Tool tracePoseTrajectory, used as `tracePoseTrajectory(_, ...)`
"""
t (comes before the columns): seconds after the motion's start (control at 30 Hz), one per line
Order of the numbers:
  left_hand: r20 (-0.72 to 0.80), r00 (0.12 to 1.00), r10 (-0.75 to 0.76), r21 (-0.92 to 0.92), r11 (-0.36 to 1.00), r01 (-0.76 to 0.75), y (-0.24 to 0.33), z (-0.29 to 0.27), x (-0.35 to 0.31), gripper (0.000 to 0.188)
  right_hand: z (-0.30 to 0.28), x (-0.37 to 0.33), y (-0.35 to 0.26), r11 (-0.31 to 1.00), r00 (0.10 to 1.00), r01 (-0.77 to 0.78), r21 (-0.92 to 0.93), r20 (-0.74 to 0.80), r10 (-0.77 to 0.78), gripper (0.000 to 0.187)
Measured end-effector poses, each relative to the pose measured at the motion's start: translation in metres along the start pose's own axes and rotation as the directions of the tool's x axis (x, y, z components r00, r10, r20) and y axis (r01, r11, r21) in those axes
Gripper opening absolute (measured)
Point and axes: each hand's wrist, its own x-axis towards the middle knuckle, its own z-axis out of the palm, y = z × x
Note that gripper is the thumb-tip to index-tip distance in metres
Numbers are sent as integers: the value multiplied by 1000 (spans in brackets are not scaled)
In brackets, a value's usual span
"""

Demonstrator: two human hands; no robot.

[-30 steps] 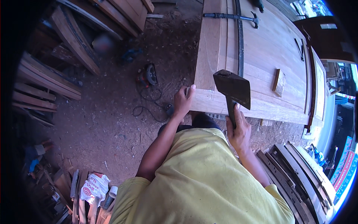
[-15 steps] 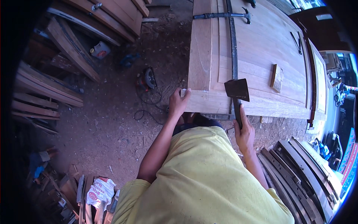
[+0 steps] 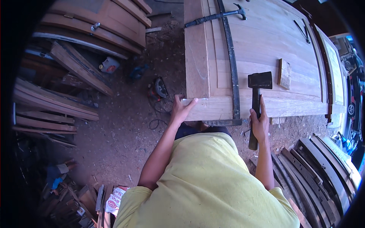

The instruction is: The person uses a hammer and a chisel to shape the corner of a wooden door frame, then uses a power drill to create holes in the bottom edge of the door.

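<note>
A pale wooden door panel (image 3: 262, 45) lies flat in front of me. My left hand (image 3: 181, 110) is closed on its near left corner, with the thumb on top and the other fingers partly hidden. My right hand (image 3: 260, 125) grips a dark mallet (image 3: 260, 80) by its handle, forefinger stretched along it. The mallet head is raised over the panel's near edge. Between my hands, a long dark metal clamp bar (image 3: 230, 57) runs across the panel. A claw hammer (image 3: 216, 17) with a wrapped handle rests near the far left edge. A small wood block (image 3: 284, 74) lies beyond the mallet.
A second clamp bar (image 3: 323, 57) crosses the panel's right side. On the dirt floor to the left sit a red power tool (image 3: 157, 89) with its cord and a plastic jug (image 3: 109, 65). Stacked boards (image 3: 311, 178) lie at right, and door panels (image 3: 95, 22) lean at far left.
My right hand has carried the mallet right, from over the clamp bar to beside it, and its head now faces differently. My left hand stays at the corner. The whole view has shifted slightly.
</note>
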Motion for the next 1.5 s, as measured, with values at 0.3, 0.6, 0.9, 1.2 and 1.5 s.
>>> tracePoseTrajectory(0.3,560,828,7,-331,919,216,33,-37,35,73,22,-2,-14,979,974,-200,44,-96,203,75)
tracePoseTrajectory(0.6,706,704,82,-262,953,152,15,-37,82,87,53,0,-52,945,935,-294,-141,-248,254,75)
tracePoseTrajectory(0.9,746,659,96,-123,992,-6,28,-42,97,80,81,8,-70,914,900,-331,-233,-369,231,75)
tracePoseTrajectory(1.2,951,303,-67,83,996,-41,75,-73,144,99,106,14,-80,911,844,-395,-119,-438,309,77)
tracePoseTrajectory(1.5,186,807,561,322,741,-590,123,-114,496,65,127,28,-136,842,716,-448,300,-443,539,76)
